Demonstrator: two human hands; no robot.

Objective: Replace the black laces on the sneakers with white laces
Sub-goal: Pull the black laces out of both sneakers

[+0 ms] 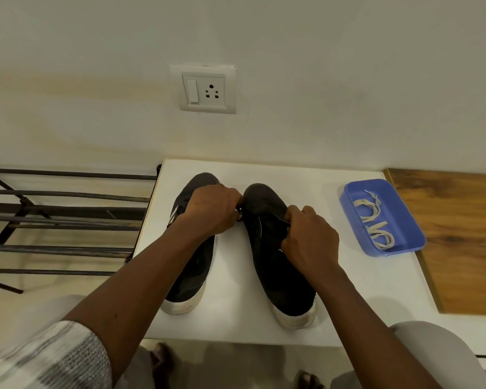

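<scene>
White table (236, 321) against a wall, socket (207, 89) above. Two black sneakers sit side by side mid-table. Left hand (211, 211) is over left sneaker (192, 276), fingers curled, pinching black lace (239, 216) in the gap between the shoes. Right hand (310, 242) has its fingers curled, gripping right sneaker (270, 265) at the lacing area. White laces (376, 223) lie in tray (401, 209) at the table's right. Rack (62, 220) stands to the left.

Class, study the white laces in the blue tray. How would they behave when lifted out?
Probably floppy: the white laces lie in loose loops, so they would likely droop. Likely very light, being thin flat strands. They may tangle together, since they overlap in the tray.
</scene>
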